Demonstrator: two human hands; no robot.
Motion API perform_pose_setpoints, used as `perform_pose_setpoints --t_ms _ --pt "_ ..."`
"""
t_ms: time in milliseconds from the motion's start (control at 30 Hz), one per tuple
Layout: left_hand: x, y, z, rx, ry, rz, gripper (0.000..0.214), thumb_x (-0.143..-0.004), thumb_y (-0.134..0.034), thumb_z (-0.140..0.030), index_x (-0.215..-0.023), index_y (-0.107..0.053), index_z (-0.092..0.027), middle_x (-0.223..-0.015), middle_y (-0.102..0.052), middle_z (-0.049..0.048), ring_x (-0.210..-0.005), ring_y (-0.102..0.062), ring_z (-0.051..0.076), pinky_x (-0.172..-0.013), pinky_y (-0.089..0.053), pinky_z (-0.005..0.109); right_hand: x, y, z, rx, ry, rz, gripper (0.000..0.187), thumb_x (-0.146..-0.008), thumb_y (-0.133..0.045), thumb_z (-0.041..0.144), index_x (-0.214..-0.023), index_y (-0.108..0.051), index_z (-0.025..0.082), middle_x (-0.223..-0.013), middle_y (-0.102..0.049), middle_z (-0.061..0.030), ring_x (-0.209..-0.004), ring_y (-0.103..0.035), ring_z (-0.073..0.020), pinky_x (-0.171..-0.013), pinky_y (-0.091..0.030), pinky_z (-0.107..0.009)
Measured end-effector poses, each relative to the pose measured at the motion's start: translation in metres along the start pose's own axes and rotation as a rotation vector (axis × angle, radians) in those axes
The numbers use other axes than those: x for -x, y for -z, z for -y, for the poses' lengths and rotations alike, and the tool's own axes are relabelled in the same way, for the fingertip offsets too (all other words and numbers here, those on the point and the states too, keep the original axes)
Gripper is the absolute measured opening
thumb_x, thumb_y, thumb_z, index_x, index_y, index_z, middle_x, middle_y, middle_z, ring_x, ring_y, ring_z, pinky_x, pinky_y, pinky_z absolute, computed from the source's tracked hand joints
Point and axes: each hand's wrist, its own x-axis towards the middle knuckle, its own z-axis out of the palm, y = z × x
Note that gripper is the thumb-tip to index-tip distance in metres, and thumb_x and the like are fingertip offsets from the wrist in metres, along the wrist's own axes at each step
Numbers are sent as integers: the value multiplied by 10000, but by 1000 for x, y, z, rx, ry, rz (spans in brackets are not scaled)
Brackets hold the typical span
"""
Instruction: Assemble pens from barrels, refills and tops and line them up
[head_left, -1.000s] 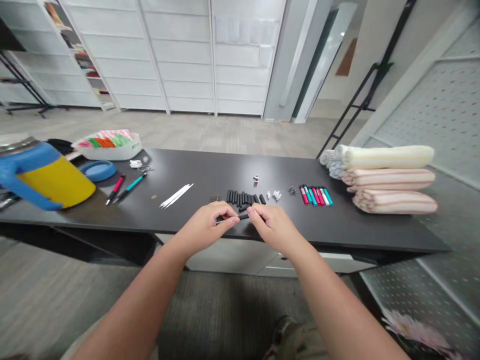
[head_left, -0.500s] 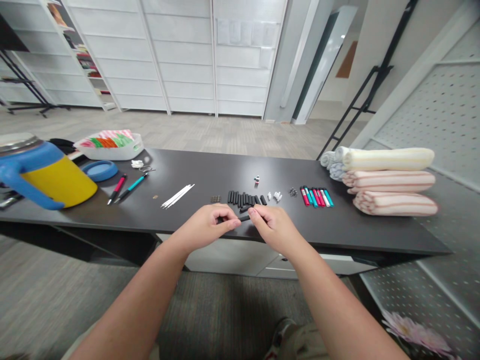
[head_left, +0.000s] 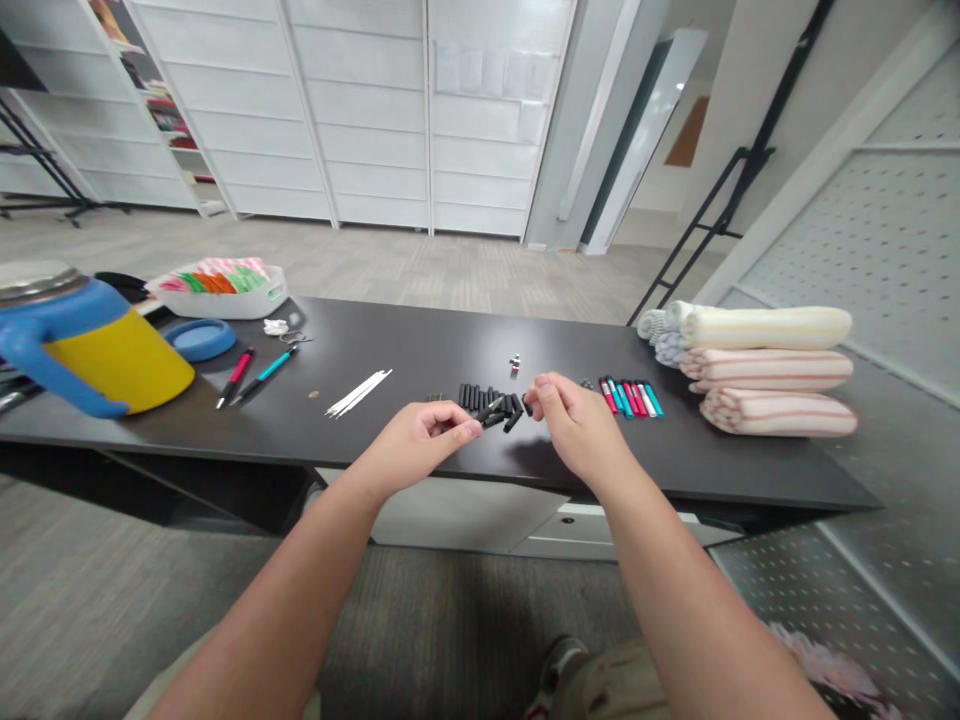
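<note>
My left hand (head_left: 427,435) is closed, thumb against forefinger, on a black pen barrel (head_left: 489,412) with a silvery tip pointing right. My right hand (head_left: 574,420) pinches a small black tube piece (head_left: 527,405), mostly hidden by the fingers, just above the table. Between and behind the hands lie several black pen grips (head_left: 474,396), upper ones in a row and a few askew; one loose grip (head_left: 514,421) lies at an angle. Brass springs (head_left: 435,398) are partly covered by my left hand. Thin white refills (head_left: 358,393) lie further left.
Red, teal and white pen tubes (head_left: 631,397) lie right, near rolled towels (head_left: 772,370). A small clip-like part (head_left: 515,364) sits behind the grips. Two pens (head_left: 266,374), a blue lid (head_left: 201,340), a yellow-blue mug (head_left: 112,350) and a white basket (head_left: 259,300) occupy the left.
My hands, which were together on a black tube, have moved apart. The right hand has risen and shifted right with a small black piece; a silvery tip now shows by the left hand.
</note>
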Motion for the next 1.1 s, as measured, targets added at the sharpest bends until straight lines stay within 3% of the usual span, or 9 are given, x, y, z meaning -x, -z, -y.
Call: perform_pose_setpoints --t_ms 67,200,333,467,933,1100 --pt "-1 1 2 75 30 -49 401 -943 -638 -540 -937 -795 -171 -823 -716 42 -731 -583 159 -651 -392 264 -16 9 -8 226 -50 -41 325 -1052 -496 454 -968 -724 238 -868 -767 -36 -797 -694 -211 -710 -431 -298" --pt "0 1 4 185 74 -155 482 -937 -610 -606 -967 -809 -169 -760 -647 21 -627 -492 127 -583 -324 254 -60 18 -25 507 -56 77 226 -976 -614 334 -1098 -777 233 -1028 -810 -62 -945 -725 -250 -789 -464 -323" --pt "2 2 2 229 64 -188 457 -945 -611 -584 -957 -804 -170 -715 -569 -1 -595 -417 118 -566 -283 257 -100 12 -39 607 -70 220 219 -941 -675 325 -1092 -810 244 -1030 -817 -72 -948 -723 -241 -800 -473 -315" --pt "3 3 -1 224 4 -204 422 -955 -621 -559 -940 -806 -180 -621 -461 -30 -569 -361 122 -567 -275 266 -120 3 -47 614 -39 299 203 -895 -742 315 -1061 -829 238 -992 -817 -81 -900 -716 -219 -760 -467 -289" --pt "1 2 5 322 37 -194 446 -946 -646 -602 -961 -792 -181 -570 -385 -56 -529 -343 106 -508 -238 249 -130 -4 -51 558 -11 329 129 -876 -723 280 -921 -823 213 -915 -809 -80 -791 -699 -198 -692 -450 -286" --pt "-6 1 16 618 29 -285 407 -902 -745 -568 -983 -758 -170 -650 -482 -39 -542 -392 77 -498 -295 213 -99 10 -38 412 -62 87 98 -840 -704 243 -904 -767 202 -889 -795 -66 -826 -706 -211 -749 -473 -303"
